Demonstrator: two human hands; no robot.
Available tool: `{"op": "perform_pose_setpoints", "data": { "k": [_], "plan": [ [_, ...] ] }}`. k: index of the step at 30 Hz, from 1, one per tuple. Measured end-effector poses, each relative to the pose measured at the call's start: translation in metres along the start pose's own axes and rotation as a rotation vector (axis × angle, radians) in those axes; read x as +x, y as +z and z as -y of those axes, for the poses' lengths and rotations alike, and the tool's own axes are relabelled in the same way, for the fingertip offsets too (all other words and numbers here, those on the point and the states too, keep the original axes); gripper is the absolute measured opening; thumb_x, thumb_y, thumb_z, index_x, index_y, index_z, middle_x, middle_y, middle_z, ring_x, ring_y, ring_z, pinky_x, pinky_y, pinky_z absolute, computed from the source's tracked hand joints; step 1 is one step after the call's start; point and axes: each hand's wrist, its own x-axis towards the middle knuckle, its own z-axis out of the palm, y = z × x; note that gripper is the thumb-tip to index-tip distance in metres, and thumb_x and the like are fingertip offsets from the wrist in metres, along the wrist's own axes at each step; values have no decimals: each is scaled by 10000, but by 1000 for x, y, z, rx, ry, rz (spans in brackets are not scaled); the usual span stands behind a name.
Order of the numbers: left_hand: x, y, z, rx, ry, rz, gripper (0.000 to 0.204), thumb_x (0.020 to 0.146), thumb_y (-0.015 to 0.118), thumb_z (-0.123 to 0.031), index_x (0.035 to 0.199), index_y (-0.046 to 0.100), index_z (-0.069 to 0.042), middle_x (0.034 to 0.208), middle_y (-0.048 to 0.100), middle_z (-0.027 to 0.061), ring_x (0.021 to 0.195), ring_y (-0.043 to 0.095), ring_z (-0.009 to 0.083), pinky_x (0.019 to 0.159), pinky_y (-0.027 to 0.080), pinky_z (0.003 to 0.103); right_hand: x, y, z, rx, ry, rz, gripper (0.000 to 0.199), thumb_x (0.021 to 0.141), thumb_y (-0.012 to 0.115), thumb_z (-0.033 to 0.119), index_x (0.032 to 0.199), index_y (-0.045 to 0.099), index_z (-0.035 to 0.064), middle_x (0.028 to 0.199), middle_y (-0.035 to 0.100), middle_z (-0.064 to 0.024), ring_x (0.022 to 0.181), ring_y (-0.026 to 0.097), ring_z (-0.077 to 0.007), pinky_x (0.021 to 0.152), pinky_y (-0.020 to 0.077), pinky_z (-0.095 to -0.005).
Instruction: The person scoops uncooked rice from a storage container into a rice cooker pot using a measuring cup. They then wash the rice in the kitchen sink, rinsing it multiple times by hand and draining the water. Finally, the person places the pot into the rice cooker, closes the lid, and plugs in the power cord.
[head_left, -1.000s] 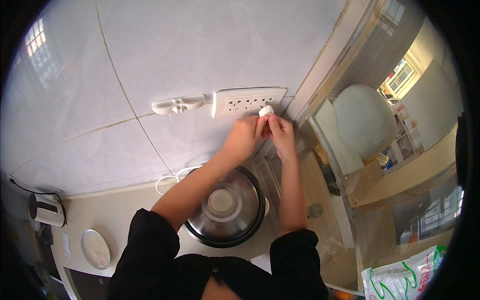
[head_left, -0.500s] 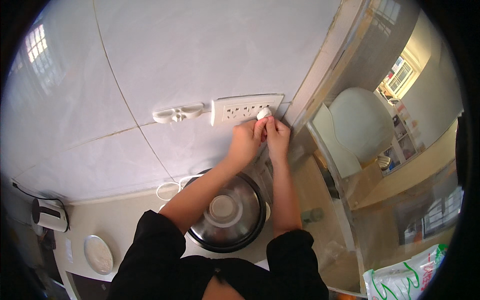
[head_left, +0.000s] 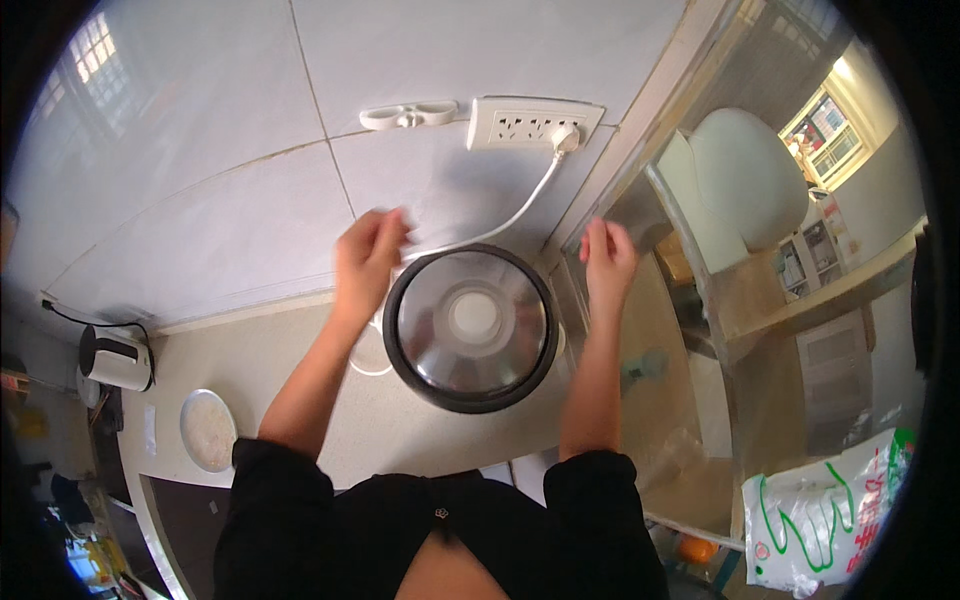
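Note:
A white plug (head_left: 566, 137) sits in the rightmost part of the white wall socket strip (head_left: 537, 122). Its white cord (head_left: 518, 212) runs down and left behind a round electric cooker with a domed, shiny metal lid (head_left: 430, 335) and a black rim. My left hand (head_left: 368, 255), slightly blurred, is raised at the cooker's upper left, its fingers loosely curled with nothing visible in them. To the cooker's upper right, my right hand (head_left: 608, 258) hangs in the air, fingers curled together around nothing. Neither hand touches the plug.
A white wall holder (head_left: 408, 116) is left of the socket strip. On the counter (head_left: 290, 335) at left are a round metal tray (head_left: 208, 430) and a white kettle (head_left: 118, 358). A glass-panelled partition (head_left: 690, 420) borders the right side; a printed plastic bag (head_left: 820, 520) is at lower right.
Both hands have let go of the plug and moved down and apart. The plug stays in the socket with its cord now in sight. The view has shifted, showing the cooker fully.

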Motion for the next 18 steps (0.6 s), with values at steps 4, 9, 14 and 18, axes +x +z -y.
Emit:
{"op": "perform_pose_setpoints", "data": {
  "k": [4, 9, 14, 18],
  "plan": [
    [-81, -93, 52, 157, -165, -177, 219, 888, 459, -169, 776, 540, 0, 646, 531, 37, 538, 464, 76, 486, 382, 212, -98, -63, -47, -281, -200, -293, 232, 838, 551, 140, 656, 450, 35, 583, 384, 31, 534, 334, -60, 460, 301, -228],
    [-176, -111, 123, 87, -542, 54, 187, 868, 471, -129, 916, 557, 31, 779, 593, 87, 639, 572, 139, 605, 485, 257, -240, -78, -62, -581, -172, 294, 49, 748, 557, 58, 773, 561, 16, 576, 511, -118, 497, 494, -208, 471, 394, -317],
    [-185, -56, 150, -72, -448, 248, 474, 808, 497, -41, 1255, 348, 3, 1211, 454, 127, 1046, 504, 224, 799, 457, 305, -288, -51, -78, -725, -58, 641, 403, 754, 523, 115, 1156, 512, 138, 586, 536, -165, 519, 540, -308, 495, 414, -398],
    [-170, -35, 157, 5, -353, 300, 612, 763, 507, -2, 1322, 268, -77, 1277, 393, 93, 1184, 377, 238, 864, 410, 330, -289, -39, -88, -903, -19, 720, 461, 766, 495, 135, 1224, 450, 154, 598, 545, -171, 528, 537, -336, 520, 424, -423]
  ]
}}
